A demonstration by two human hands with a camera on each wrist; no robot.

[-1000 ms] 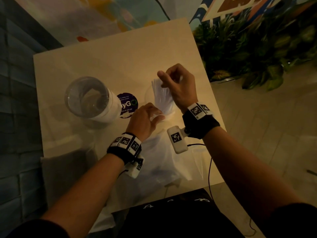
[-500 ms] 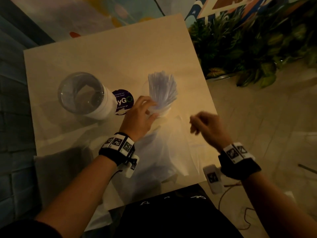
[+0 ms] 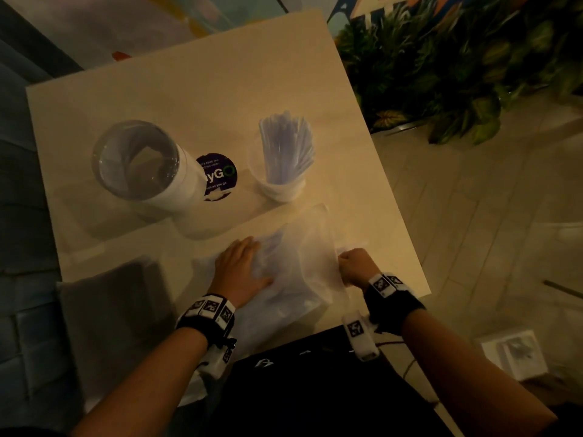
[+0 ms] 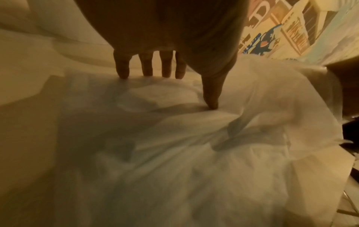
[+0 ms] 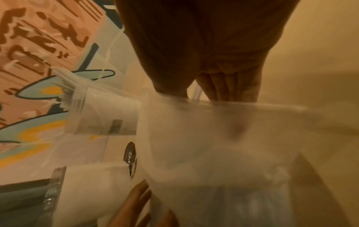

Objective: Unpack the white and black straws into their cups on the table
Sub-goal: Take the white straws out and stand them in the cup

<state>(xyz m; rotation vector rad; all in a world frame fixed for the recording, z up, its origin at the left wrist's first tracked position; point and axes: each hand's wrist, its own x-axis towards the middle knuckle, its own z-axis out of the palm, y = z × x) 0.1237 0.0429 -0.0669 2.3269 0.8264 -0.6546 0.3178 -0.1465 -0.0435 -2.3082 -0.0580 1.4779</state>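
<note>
A bundle of white straws [image 3: 288,146] stands in a small clear cup [image 3: 277,187] on the table [image 3: 189,89]. A larger clear cup [image 3: 142,165] stands to its left. A crumpled clear plastic bag [image 3: 296,263] lies near the table's front edge. My left hand [image 3: 243,266] lies flat on the bag [image 4: 174,138], fingers [image 4: 122,67] straight, thumb pressing into it. My right hand [image 3: 356,264] is curled at the bag's right edge and pinches the plastic [image 5: 213,122]. Both cups show in the right wrist view, the small cup [image 5: 104,113] with straws and the large cup [image 5: 81,192].
A round purple sticker [image 3: 217,176] lies between the cups. A grey pouch [image 3: 116,304] lies at the table's front left. Green plants [image 3: 457,64] stand to the right of the table. A white box [image 3: 514,354] sits on the tiled floor at the right.
My right hand left the straws in the small cup and came back to the bag's right edge. My left hand let go of the small cup and moved down flat onto the bag.
</note>
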